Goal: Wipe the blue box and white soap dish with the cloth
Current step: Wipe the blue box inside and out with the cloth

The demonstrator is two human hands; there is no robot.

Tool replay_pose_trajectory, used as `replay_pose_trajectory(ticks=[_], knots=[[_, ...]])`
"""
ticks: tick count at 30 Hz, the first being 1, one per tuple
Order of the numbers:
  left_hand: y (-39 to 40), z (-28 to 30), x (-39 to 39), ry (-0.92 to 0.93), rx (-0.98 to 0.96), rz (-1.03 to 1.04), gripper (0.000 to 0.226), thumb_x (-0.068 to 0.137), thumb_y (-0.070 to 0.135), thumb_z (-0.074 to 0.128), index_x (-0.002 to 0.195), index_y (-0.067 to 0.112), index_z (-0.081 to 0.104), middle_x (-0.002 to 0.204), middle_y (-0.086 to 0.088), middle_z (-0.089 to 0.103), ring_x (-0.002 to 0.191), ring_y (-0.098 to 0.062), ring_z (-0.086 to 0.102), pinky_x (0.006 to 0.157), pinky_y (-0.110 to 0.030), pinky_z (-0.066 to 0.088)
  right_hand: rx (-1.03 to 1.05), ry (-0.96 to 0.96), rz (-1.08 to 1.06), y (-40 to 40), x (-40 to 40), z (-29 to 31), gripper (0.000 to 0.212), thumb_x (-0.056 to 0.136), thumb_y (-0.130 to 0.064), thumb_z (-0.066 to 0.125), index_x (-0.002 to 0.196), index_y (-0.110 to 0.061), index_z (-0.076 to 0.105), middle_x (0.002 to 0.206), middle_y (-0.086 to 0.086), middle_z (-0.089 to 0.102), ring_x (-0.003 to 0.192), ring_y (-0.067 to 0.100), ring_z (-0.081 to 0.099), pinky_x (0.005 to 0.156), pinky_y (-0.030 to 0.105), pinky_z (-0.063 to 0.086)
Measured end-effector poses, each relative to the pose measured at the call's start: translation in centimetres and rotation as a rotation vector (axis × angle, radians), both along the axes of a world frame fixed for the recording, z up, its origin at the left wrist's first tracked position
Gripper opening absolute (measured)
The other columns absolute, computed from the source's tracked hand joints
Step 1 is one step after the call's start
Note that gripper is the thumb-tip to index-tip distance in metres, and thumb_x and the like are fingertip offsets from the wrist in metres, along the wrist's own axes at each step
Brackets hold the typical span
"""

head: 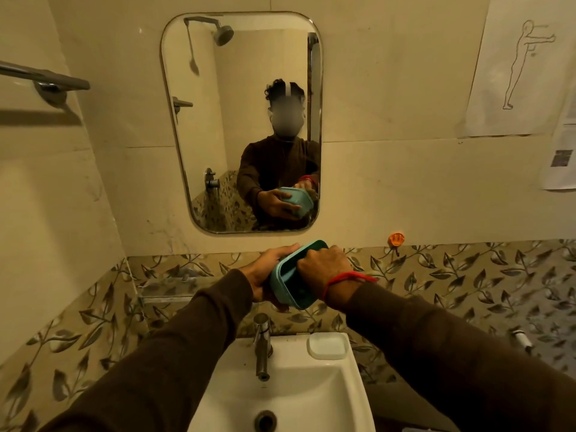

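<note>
Sink (311, 385): nearest to the viewer, straight below the two-handed hold; white basin with the tap (262, 347) standing at its back edge.
White soap dish (328, 345): sits on the sink's rear ledge, below the hands and slightly right, well apart from them, just beside the tap. Looks like light, rigid plastic, likely slick when wet; judged best held by its long rims with one hand while the other wipes.
Left hand (271, 269): closed around the far-left side and underside of the blue box, fingers wrapped over its outer wall, steadying it.
Blue box (288, 277): held up in the air above the tap, tilted so its open mouth faces the viewer. Appears hollow, thin-walled, stiff and light; smooth plastic that could slip or flex if squeezed hard, so holding across the outer walls, as now, seems right.
Right hand (324, 269): curled shut and pushed into the box's opening, to the right of the left hand's hold; a red thread circles the wrist.
Cloth: cannot tell from here; no clear sight of it, though it may be bunched inside the right fist.
Mirror (218, 120): farthest, on the wall above the hold; it reflects the box held in both hands.
</note>
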State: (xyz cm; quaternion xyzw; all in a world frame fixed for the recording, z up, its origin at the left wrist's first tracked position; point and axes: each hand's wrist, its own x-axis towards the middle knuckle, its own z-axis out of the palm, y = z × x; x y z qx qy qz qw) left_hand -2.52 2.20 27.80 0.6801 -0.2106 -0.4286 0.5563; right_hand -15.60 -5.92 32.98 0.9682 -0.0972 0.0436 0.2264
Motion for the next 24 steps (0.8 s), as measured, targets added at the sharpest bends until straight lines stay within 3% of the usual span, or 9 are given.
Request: replay_pose_trajectory(ticks=[2, 5, 8, 11, 14, 18, 22, 24], knots=[[0.2, -0.5, 0.1, -0.009, -0.018, 0.017, 0.078, 0.069, 0.074, 0.071, 0.121, 0.015, 0.072, 0.133, -0.027, 0.062, 0.128, -0.049, 0.053, 0.111, -0.067, 0.034, 0.108, 0.044, 0.005, -0.2, -0.3, 0.1, 0.028, 0.091, -0.025, 0.063, 0.116, -0.011, 0.062, 0.112, 0.008, 0.067, 0.102, 0.028, 0.065, 0.085, 0.038, 0.049], [0.1, -0.9, -0.2, 0.016, -0.027, 0.025, 0.072, 0.073, 0.071, 0.069, 0.121, 0.018, 0.072, 0.136, -0.028, 0.059, 0.131, -0.05, 0.05, 0.112, -0.068, 0.031, 0.34, 0.11, 0.031, -0.4, -0.5, 0.1, 0.037, 0.085, -0.019, 0.069, 0.121, -0.012, 0.062, 0.115, 0.01, 0.065, 0.102, 0.027, 0.065, 0.085, 0.036, 0.052], [0.0, -1.0, -0.4, 0.051, -0.103, 0.049, 0.057, 0.088, 0.06, 0.061, 0.122, 0.017, 0.072, 0.134, -0.025, 0.061, 0.121, -0.044, 0.057, 0.113, -0.062, 0.033, 0.582, 0.129, 0.109, -0.1, -0.3, -0.3, 0.036, 0.086, -0.01, 0.065, 0.122, -0.01, 0.062, 0.115, 0.012, 0.065, 0.105, 0.028, 0.063, 0.08, 0.03, 0.048], [0.2, -0.9, -0.4, 0.092, -0.154, 0.048, 0.054, 0.091, 0.054, 0.061, 0.121, 0.01, 0.072, 0.112, -0.02, 0.069, 0.1, -0.034, 0.064, 0.108, -0.054, 0.04, 0.706, 0.097, 0.121, -0.2, 0.1, -0.7, 0.037, 0.086, -0.007, 0.061, 0.123, -0.009, 0.061, 0.114, 0.012, 0.066, 0.104, 0.028, 0.063, 0.083, 0.033, 0.053], [0.5, -0.9, 0.2, 0.121, -0.185, 0.053, 0.061, 0.084, 0.056, 0.069, 0.119, 0.006, 0.072, 0.104, -0.018, 0.07, 0.094, -0.032, 0.066, 0.107, -0.052, 0.041, 0.894, -0.004, 0.093, -0.4, 0.4, -1.7, 0.033, 0.087, -0.007, 0.06, 0.119, -0.015, 0.065, 0.111, 0.008, 0.068, 0.101, 0.025, 0.065, 0.087, 0.039, 0.056], [0.7, -0.9, 0.2, 0.194, -0.253, 0.084, 0.056, 0.086, 0.06, 0.061, 0.107, 0.01, 0.077, 0.099, -0.018, 0.071, 0.094, -0.035, 0.064, 0.1, -0.05, 0.042, 1.364, -0.299, 0.01, 0.6, 0.4, -1.5, 0.02, 0.092, -0.013, 0.062, 0.11, -0.013, 0.07, 0.105, 0.009, 0.071, 0.098, 0.022, 0.067, 0.088, 0.038, 0.056], [0.7, -0.8, 0.2, 0.195, -0.291, 0.099, 0.056, 0.088, 0.058, 0.057, 0.106, 0.01, 0.078, 0.105, -0.019, 0.07, 0.107, -0.038, 0.059, 0.114, -0.058, 0.03, 1.645, -0.473, -0.042, 1.7, 0.4, -1.2, 0.016, 0.09, -0.003, 0.061, 0.101, -0.001, 0.072, 0.091, 0.013, 0.071, 0.072, 0.016, 0.066, 0.066, 0.026, 0.056], [1.0, -0.8, 0.2, 0.208, -0.307, 0.1, 0.057, 0.084, 0.057, 0.061, 0.111, 0.01, 0.077, 0.109, -0.021, 0.069, 0.108, -0.039, 0.06, 0.114, -0.058, 0.033, 1.756, -0.547, -0.084, 1.9, 0.6, -1.3, 0.014, 0.089, 0.001, 0.06, 0.098, 0.001, 0.072, 0.086, 0.013, 0.07, 0.067, 0.015, 0.064, 0.064, 0.027, 0.055]])
